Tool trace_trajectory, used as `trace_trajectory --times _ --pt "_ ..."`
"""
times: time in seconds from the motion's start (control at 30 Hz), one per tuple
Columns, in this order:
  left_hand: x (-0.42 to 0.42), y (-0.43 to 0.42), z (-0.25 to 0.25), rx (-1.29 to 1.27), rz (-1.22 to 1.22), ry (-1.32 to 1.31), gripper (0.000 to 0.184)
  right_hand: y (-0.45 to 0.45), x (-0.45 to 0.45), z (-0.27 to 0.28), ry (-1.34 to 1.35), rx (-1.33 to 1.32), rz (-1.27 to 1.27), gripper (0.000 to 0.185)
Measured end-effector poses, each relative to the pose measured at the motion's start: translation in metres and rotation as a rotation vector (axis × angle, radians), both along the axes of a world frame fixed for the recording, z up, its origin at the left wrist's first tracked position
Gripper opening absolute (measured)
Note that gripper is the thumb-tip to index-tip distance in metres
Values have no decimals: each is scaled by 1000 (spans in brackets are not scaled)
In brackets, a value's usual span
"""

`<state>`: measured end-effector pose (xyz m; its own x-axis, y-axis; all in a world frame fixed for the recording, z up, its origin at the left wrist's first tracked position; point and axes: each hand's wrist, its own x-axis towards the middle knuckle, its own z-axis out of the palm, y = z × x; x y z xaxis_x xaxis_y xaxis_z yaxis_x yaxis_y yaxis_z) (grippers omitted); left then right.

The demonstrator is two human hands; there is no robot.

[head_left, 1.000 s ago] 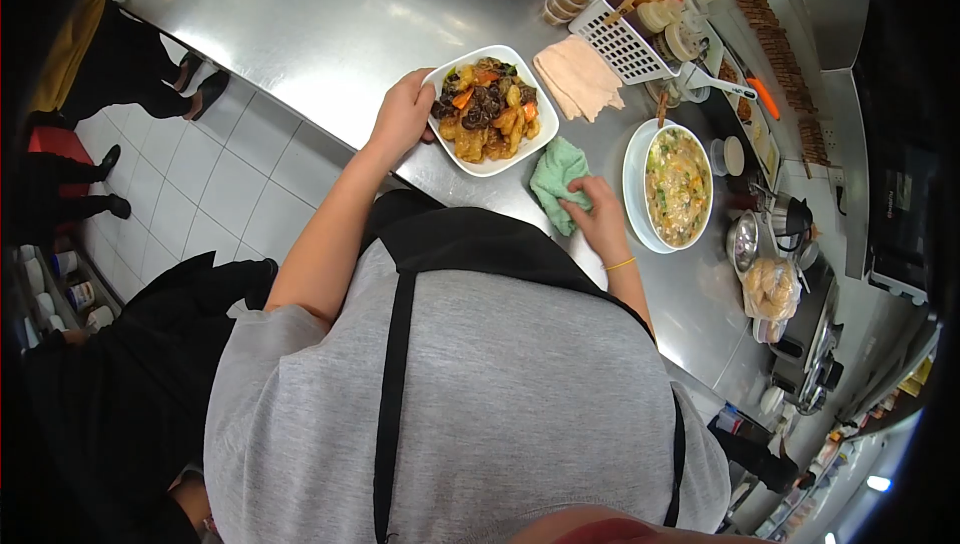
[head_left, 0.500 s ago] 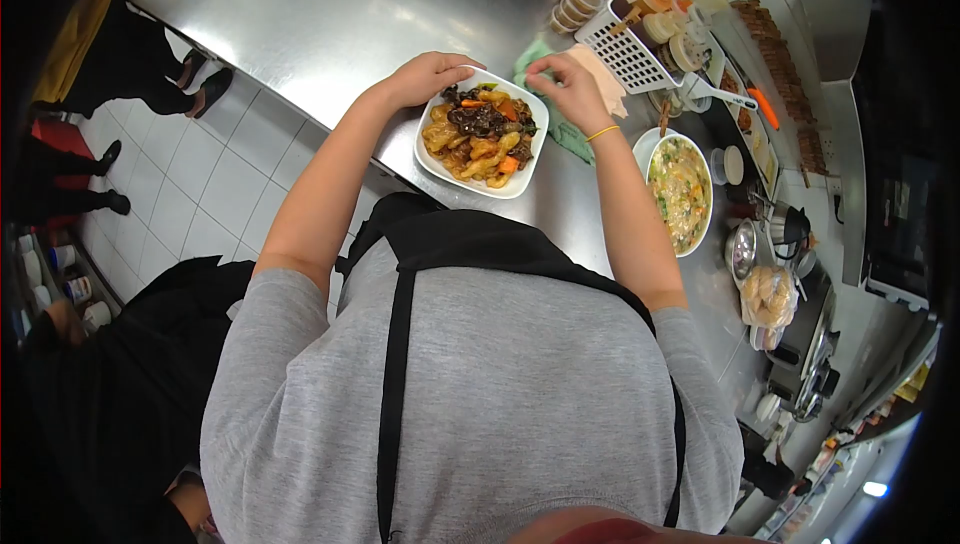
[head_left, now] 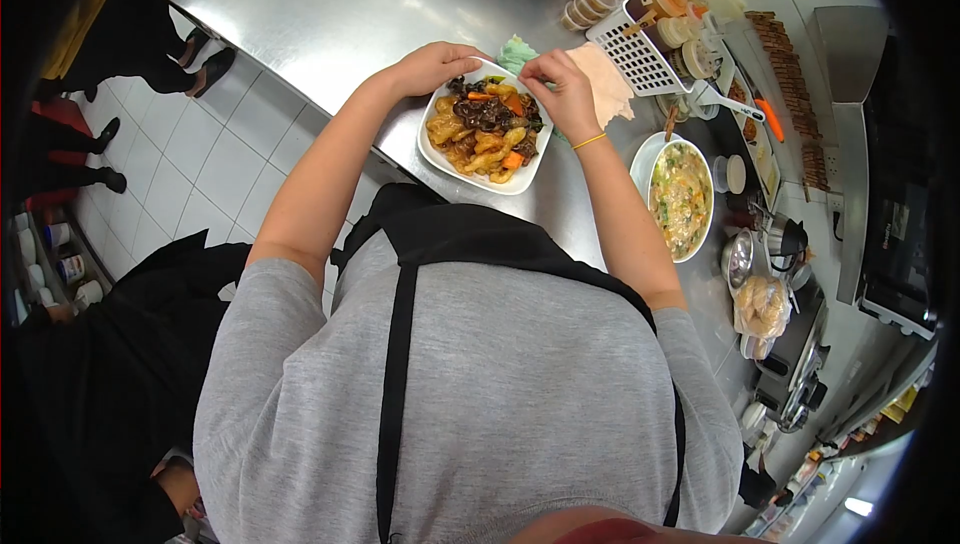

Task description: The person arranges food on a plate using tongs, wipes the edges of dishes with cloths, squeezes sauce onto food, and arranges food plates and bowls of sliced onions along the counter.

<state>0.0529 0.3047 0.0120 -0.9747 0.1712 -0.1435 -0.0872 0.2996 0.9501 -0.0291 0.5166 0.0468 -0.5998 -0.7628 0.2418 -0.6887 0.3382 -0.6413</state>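
Observation:
A square white dish [head_left: 468, 180] holds glazed fried pieces, dark fungus, orange carrot and some green [head_left: 484, 131]. It rests on the steel counter close to my apron. My left hand [head_left: 437, 69] grips the dish's upper left rim, fingers along the far edge. At the upper right rim, my right hand [head_left: 560, 91] is closed in a pinch, with a yellow band on the wrist. What is between those fingertips, if anything, is hidden. A green cloth [head_left: 515, 53] shows behind the dish, partly covered by my right hand.
An oval white bowl of soupy food [head_left: 681, 199] stands to the right. Beyond are a peach cloth [head_left: 603, 82], a white basket of sauce bottles [head_left: 637, 56] and stacked lidded cups [head_left: 590, 4]. People in dark clothes stand at the left, beside the steel counter [head_left: 350, 24].
My right hand has shifted slightly left, closer to the dish rim, its fingers pinched. My left hand stays on the rim. The green cloth appears bunched further left behind the dish.

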Motion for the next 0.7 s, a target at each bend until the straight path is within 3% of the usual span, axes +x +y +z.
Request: trace_trajectory --times 0.13,0.2,0.23,0.27,0.33,0.5,0.53,0.6,0.63,0.7 --pt "0 0 -2 -7 19 7 32 4 -4 -1 -110 -101 -24 11" --pt "0 -1 -1 -18 10 -4 31 11 -16 -3 -146 -160 -248 12" --pt "1 0 0 -17 5 -7 31 15 -22 1 48 -77 -275 13" --pt "1 -1 0 7 -13 -5 33 18 -23 -1 47 -77 -284 13" --pt "-2 -1 0 29 -34 5 35 12 -18 7 245 27 -123 13" --pt "-2 -1 -2 26 -22 -14 34 -1 -2 8 -324 -72 52 17" --pt "-2 -2 -3 24 -17 -13 34 1 -6 4 -323 -73 57 17" --pt "-2 -1 -2 -30 -5 -27 34 5 -8 3 -714 -141 70 14" --pt "-2 0 -1 -29 -9 -25 34 5 -9 5 -711 -141 65 14" --pt "1 0 0 75 -11 17 32 2 -8 9 -331 -16 122 12"
